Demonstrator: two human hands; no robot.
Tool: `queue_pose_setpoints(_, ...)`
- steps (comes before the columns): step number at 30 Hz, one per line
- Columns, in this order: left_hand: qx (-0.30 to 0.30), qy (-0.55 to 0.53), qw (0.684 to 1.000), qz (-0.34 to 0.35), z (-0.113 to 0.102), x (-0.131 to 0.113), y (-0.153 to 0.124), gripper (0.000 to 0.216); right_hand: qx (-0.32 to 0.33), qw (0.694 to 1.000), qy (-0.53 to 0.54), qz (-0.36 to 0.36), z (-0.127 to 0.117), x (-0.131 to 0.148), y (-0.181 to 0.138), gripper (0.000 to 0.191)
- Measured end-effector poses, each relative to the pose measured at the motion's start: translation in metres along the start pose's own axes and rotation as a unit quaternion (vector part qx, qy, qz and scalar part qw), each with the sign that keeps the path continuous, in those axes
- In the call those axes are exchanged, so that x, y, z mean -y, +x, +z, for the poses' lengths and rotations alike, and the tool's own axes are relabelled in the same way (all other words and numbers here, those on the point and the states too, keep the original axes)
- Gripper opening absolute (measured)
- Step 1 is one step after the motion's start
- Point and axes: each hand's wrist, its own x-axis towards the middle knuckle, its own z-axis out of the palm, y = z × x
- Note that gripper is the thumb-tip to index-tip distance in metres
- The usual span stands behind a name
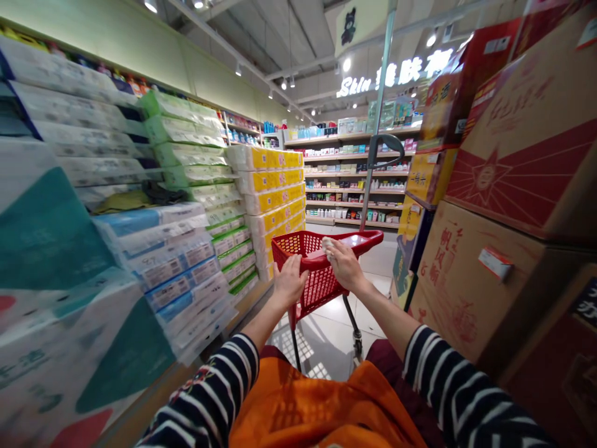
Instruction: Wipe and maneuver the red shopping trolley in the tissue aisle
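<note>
A red plastic shopping cart (321, 295) stands in front of me, its basket perforated and its legs dark. My left hand (289, 280) grips the near left corner of the cart, at the end of the handle. My right hand (346, 266) rests over the cart's handle bar with its fingers closed on a small white cloth (326, 242), mostly hidden beneath the fingers. Along the handle lies a pale, shiny panel (352, 241). The underside of both palms is out of sight.
Stacked tissue packs (180, 267) line the left side, with yellow-and-white packs (275, 186) farther on. Cardboard cartons (466, 280) rise close on the right. A metal pole with a dark handle (373, 152) stands beyond the cart, before shelves of small goods (345, 168).
</note>
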Motion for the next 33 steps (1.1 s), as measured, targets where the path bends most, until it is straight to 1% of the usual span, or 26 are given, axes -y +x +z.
queue_pose_setpoints(3,-0.008,0.013,1.000,0.026,-0.002,-0.012,-0.004,0.045,-0.024,0.999,0.007,0.045,-0.009,-0.024,-0.001,0.038)
queue_pose_setpoints(6,-0.023,0.017,0.998,0.059,-0.002,-0.023,-0.005,0.042,-0.032,0.997,0.045,0.061,-0.018,-0.033,-0.002,0.037)
queue_pose_setpoints(8,-0.016,0.000,0.998,0.069,0.000,-0.028,-0.003,0.040,-0.023,0.995,0.072,0.060,-0.023,-0.027,-0.004,0.036)
queue_pose_setpoints(12,0.032,-0.038,0.997,0.052,0.008,-0.033,0.004,0.043,0.000,0.994,0.106,0.024,-0.031,0.000,-0.010,0.036)
queue_pose_setpoints(14,0.040,-0.035,0.998,0.041,0.011,-0.038,0.006,0.046,0.001,0.995,0.098,0.007,-0.032,0.009,-0.012,0.036)
queue_pose_setpoints(16,0.039,-0.029,0.998,0.033,0.013,-0.046,0.007,0.047,-0.005,0.997,0.078,0.008,-0.032,0.009,-0.013,0.036)
queue_pose_setpoints(18,0.034,-0.029,0.999,0.027,0.012,-0.056,0.007,0.047,-0.023,0.998,0.057,0.033,-0.033,0.000,-0.013,0.037)
queue_pose_setpoints(22,0.012,-0.052,0.998,0.021,0.010,-0.080,0.005,0.046,-0.064,0.991,0.036,0.108,-0.037,-0.031,-0.013,0.038)
queue_pose_setpoints(25,-0.005,-0.067,0.997,0.031,0.009,-0.091,0.005,0.045,-0.048,0.989,0.034,0.134,-0.045,-0.045,-0.013,0.037)
queue_pose_setpoints(27,0.000,-0.071,0.996,0.056,0.010,-0.088,0.007,0.044,-0.032,0.990,0.035,0.129,-0.051,-0.043,-0.016,0.036)
queue_pose_setpoints(29,0.025,-0.073,0.995,0.067,0.013,-0.076,0.010,0.044,-0.020,0.993,0.040,0.106,-0.055,-0.031,-0.019,0.035)
queue_pose_setpoints(31,0.051,-0.071,0.995,0.053,0.017,-0.060,0.013,0.045,-0.018,0.997,0.032,0.070,-0.055,-0.014,-0.024,0.034)
queue_pose_setpoints(33,0.059,-0.057,0.996,0.045,0.021,-0.047,0.014,0.043,-0.022,0.999,0.000,0.029,-0.050,0.003,-0.030,0.035)
